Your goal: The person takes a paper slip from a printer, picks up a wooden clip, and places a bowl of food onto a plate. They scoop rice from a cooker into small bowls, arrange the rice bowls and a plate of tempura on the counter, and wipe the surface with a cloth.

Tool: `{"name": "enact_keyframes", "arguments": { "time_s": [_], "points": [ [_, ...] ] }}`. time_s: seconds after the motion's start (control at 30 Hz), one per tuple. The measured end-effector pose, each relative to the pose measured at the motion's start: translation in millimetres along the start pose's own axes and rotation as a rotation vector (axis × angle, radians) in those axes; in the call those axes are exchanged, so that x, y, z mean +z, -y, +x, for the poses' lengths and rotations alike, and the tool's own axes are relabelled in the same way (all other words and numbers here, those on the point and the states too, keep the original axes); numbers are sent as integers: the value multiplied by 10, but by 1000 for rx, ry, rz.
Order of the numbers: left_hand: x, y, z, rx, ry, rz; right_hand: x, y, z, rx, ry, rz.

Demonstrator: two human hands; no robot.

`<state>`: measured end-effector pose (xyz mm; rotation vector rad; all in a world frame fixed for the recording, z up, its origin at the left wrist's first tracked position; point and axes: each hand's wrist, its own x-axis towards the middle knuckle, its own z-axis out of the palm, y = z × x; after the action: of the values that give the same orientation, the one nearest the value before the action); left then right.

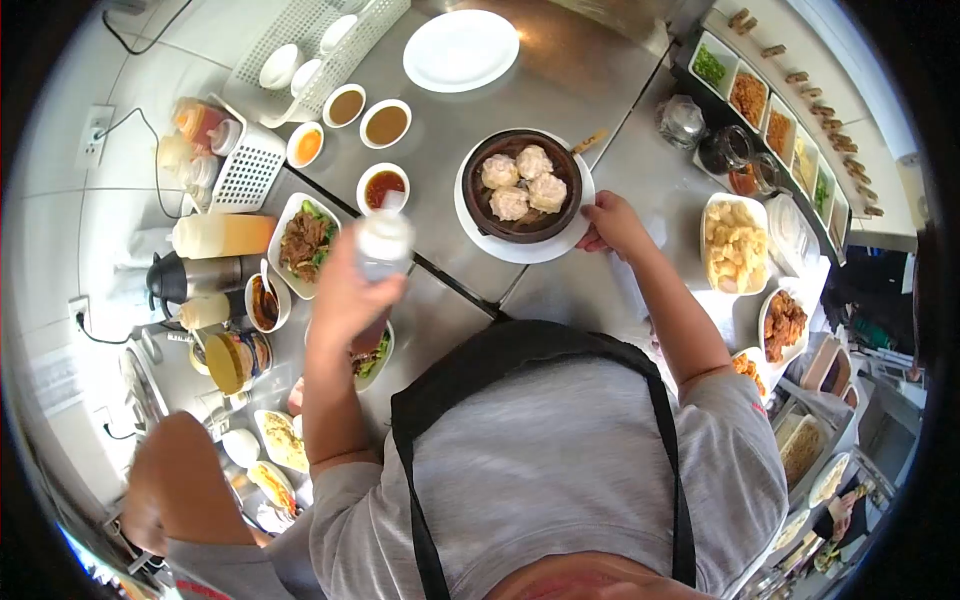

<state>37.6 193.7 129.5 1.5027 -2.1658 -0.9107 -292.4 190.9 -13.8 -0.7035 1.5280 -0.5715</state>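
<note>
A bottle with a white cap (385, 238), blurred by motion, is gripped in my left hand (340, 295) close to a small bowl of red-brown sauce (383, 188). My right hand (614, 226) has its fingers closed on the right rim of a round white plate (520, 251). On that plate sits a dark round steamer basket (574, 196) holding several pale, pleated dumplings (508, 203). What looks like a wooden clothespin (590, 141) sticks out from the basket's upper right rim.
Sauce bowls (387, 125) and an oval white plate (461, 50) stand farther back. Left are a dish of meat and greens (310, 246), bottles (222, 236) and a white basket (250, 165). Right are fried foods (735, 245) and a topping rack (747, 98). Another person's arm (180, 475) shows lower left.
</note>
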Motion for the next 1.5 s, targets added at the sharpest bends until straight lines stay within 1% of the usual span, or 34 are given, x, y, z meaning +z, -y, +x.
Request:
{"name": "enact_keyframes", "arguments": {
  "time_s": [0.1, 0.17, 0.2, 0.3, 0.43, 0.53, 0.57, 0.67, 0.77, 0.83, 0.9, 1.0, 1.1, 1.2, 1.23, 1.3, 1.33, 1.37, 1.47, 1.5],
  "points": [
    [345, -341, 152, -89, 91, 429, -12, -19, -20, -41, 21, 35],
    [437, -384, 249, -97, 158, 605, -27, -31, -20, -46, 21, 34],
    [475, -357, 315, -78, 195, 640, -22, -20, -25, -33, 14, 29],
    [459, -503, 416, -1, 224, 752, -23, 9, -35, -21, 12, 22],
    [501, -612, 582, 31, 234, 853, -42, -38, 4, -35, 8, 15],
    [465, -586, 736, -7, 205, 925, -52, -41, 1, -48, 21, 7],
    [456, -568, 799, -39, 225, 933, -53, -33, -3, -44, 21, 5],
    [476, -566, 952, -54, 231, 906, -59, -23, -4, -37, 27, 12],
    [533, -778, 971, 61, 252, 874, -62, -56, 18, -41, 37, 36],
    [615, -827, 945, 105, 295, 882, -62, -46, 21, -46, 43, 32],
    [639, -778, 937, 126, 303, 865, -47, -61, 31, -69, 0, 51],
    [479, -753, 933, 90, 202, 729, -46, -25, 58, -123, -46, 73],
    [316, -654, 937, 45, -11, 477, -140, 55, 173, -137, -114, 58],
    [119, -443, 895, 177, -332, 92, -264, 187, 335, -147, -146, 18],
    [-4, -449, 860, 121, -370, -10, -322, 237, 399, -156, -163, -9],
    [-139, -273, 786, 107, -481, -304, -443, 299, 555, -173, -220, -77],
    [-207, -156, 748, 104, -539, -448, -499, 324, 657, -184, -258, -116],
    [-283, -19, 709, 158, -558, -540, -557, 382, 723, -183, -267, -97],
    [-442, 352, 503, 210, -792, -568, -777, 483, 1027, -167, -326, -43],
    [-468, 433, 413, 148, -888, -603, -841, 539, 1092, -183, -357, -106]
  ]
}}
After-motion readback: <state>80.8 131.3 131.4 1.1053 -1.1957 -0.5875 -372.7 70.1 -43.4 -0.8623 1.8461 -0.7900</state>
